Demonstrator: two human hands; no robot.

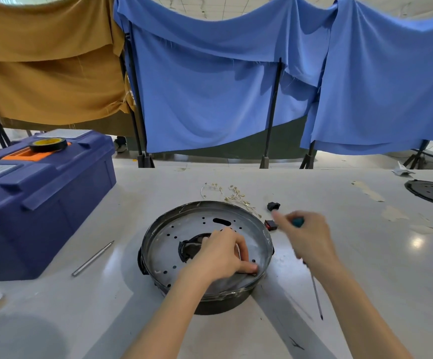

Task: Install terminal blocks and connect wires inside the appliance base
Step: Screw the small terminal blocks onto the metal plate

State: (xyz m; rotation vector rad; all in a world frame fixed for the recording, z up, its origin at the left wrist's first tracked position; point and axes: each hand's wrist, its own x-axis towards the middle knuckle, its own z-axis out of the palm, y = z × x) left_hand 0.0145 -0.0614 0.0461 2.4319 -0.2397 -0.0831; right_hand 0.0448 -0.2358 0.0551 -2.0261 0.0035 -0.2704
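a broad white worktable fills the near half of the scene, with blue cloth sheets and a mustard-brown cloth hung on black stands behind it. at the far left of the table stands a large dark blue plastic toolbox, and a black roll of tape with a yellow core lies on its orange handle. the round black appliance base with a perforated grey metal plate sits in the middle of the table. the left hand rests inside it, fingers curled, fingertips pressing a small dark part against the plate near the right rim. the right hand, blurred, is closed around the teal handle of a long thin screwdriver, whose shaft points toward the near edge. a slim silver metal rod lies left of the base. beyond the base lie loose pale wires with brass terminals, a small black terminal block and a small red-and-black part.
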